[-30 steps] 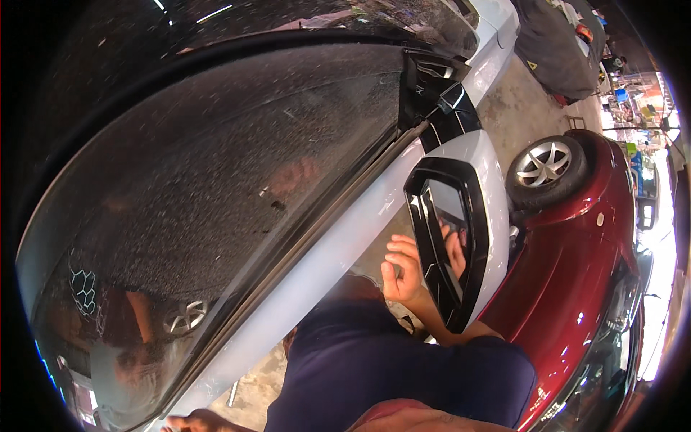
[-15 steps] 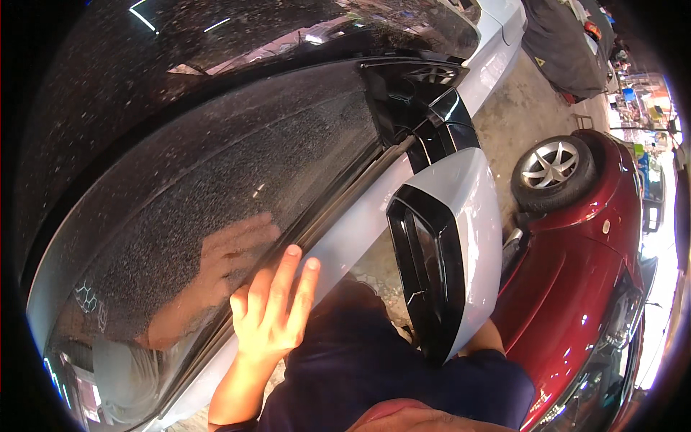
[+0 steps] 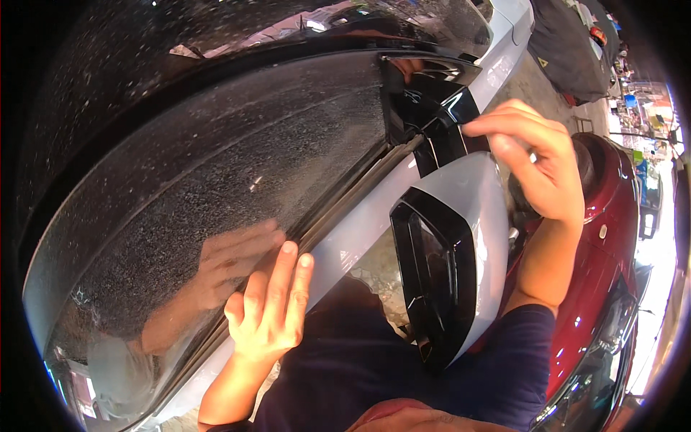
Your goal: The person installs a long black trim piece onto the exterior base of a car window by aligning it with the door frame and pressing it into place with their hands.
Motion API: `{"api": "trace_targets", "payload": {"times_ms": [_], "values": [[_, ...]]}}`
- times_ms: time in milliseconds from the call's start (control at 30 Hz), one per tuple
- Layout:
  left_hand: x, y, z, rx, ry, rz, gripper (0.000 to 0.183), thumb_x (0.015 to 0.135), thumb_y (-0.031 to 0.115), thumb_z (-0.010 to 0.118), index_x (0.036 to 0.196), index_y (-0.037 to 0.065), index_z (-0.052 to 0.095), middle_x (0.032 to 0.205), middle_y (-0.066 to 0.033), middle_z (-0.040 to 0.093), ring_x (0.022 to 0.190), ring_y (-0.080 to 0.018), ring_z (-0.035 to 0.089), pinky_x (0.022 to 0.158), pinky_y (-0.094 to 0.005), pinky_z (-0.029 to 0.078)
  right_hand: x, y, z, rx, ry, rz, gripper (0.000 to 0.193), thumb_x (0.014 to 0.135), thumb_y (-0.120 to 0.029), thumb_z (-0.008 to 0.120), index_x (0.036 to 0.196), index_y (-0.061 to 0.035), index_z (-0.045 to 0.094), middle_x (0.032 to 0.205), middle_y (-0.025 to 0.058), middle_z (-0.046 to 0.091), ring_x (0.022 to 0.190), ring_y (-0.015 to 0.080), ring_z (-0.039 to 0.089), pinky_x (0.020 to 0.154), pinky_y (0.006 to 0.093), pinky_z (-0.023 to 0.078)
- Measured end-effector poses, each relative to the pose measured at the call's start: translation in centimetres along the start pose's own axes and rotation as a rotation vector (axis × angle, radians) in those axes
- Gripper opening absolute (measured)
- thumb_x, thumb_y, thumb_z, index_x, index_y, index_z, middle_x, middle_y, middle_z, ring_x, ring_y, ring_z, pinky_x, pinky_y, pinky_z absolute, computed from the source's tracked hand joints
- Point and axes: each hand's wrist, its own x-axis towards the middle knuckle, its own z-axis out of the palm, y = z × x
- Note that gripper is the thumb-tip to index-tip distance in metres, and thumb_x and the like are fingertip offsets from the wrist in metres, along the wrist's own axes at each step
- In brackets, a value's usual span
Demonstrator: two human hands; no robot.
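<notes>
My left hand rests on the silver car door, fingers stretched out along the window's black rubber strip. Nothing shows in it. My right hand reaches over the top of the side mirror, a silver shell with black trim. Its index fingertip is at the glossy black mirror base; whether it touches is hard to tell. The thumb stands apart from the index finger, with no object visible between them. The dusty side window reflects my left hand.
A dark red car stands close on the right, beyond the mirror. A dark cover drapes something at the upper right. Concrete floor shows between the cars. The windshield lies at the top.
My right hand has come up from behind the mirror to its black base. My left hand stays nearly where it was. The view has shifted slightly.
</notes>
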Motion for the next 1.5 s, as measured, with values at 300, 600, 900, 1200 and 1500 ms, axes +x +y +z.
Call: {"api": "trace_targets", "payload": {"times_ms": [300, 600, 900, 1200, 1500], "values": [[0.1, -0.2, 0.2, 0.022, 0.061, 0.008, 0.028, 0.091, 0.015, 0.063, 0.117, 0.012, 0.074, 0.118, -0.0039, 0.073, 0.082, -0.0163, 0.060, 0.068, -0.0293, 0.032, 4.8, -1.4, 1.5, -0.113, -0.622, 0.222, 0.031, 0.094, -0.013, 0.054, 0.116, 0.0039, 0.068, 0.105, 0.0217, 0.070, 0.095, 0.0355, 0.066, 0.087, 0.0415, 0.050], [-0.1, 0.0, 0.1, 0.010, 0.022, 0.011, 0.034, 0.088, 0.014, 0.064, 0.122, 0.011, 0.072, 0.122, -0.0060, 0.071, 0.087, -0.0178, 0.059, 0.074, -0.0305, 0.035, 5.4, -1.7, 1.3, -0.174, -0.730, 0.107, 0.035, 0.089, -0.006, 0.054, 0.120, 0.0041, 0.066, 0.111, 0.0168, 0.065, 0.106, 0.0363, 0.062, 0.093, 0.0411, 0.048], [-0.1, -0.1, 0.2, -0.002, 0.053, -0.010, 0.030, 0.089, 0.014, 0.066, 0.118, 0.012, 0.074, 0.115, -0.0044, 0.073, 0.084, -0.0157, 0.061, 0.071, -0.0289, 0.033, -1.7, 4.0, 3.0, 0.407, 0.274, 0.481, 0.021, 0.101, -0.022, 0.059, 0.105, -0.0021, 0.067, 0.096, 0.0017, 0.066, 0.084, 0.0086, 0.058, 0.076, 0.0235, 0.047], [-0.3, 0.3, -0.3, -0.021, -0.068, -0.007, 0.038, 0.086, 0.011, 0.066, 0.124, 0.010, 0.070, 0.130, -0.0084, 0.066, 0.096, -0.0202, 0.059, 0.085, -0.0319, 0.038, -11.1, 5.0, 10.7, 1.810, 0.261, 0.575, 0.063, 0.104, -0.056, 0.041, 0.133, -0.0025, 0.057, 0.122, 0.0118, 0.066, 0.110, 0.0227, 0.064, 0.097, 0.0369, 0.051], [-0.9, 0.2, 0.0, 0.150, -0.013, 0.004, 0.046, 0.083, 0.006, 0.068, 0.127, 0.018, 0.069, 0.127, 0.0006, 0.066, 0.101, -0.0199, 0.055, 0.089, -0.0375, 0.033, -10.5, 4.8, 14.8, 2.037, 0.350, 0.472, 0.071, 0.098, -0.062, 0.046, 0.131, -0.0010, 0.061, 0.125, 0.0180, 0.067, 0.111, 0.0272, 0.067, 0.095, 0.0401, 0.054]]}}
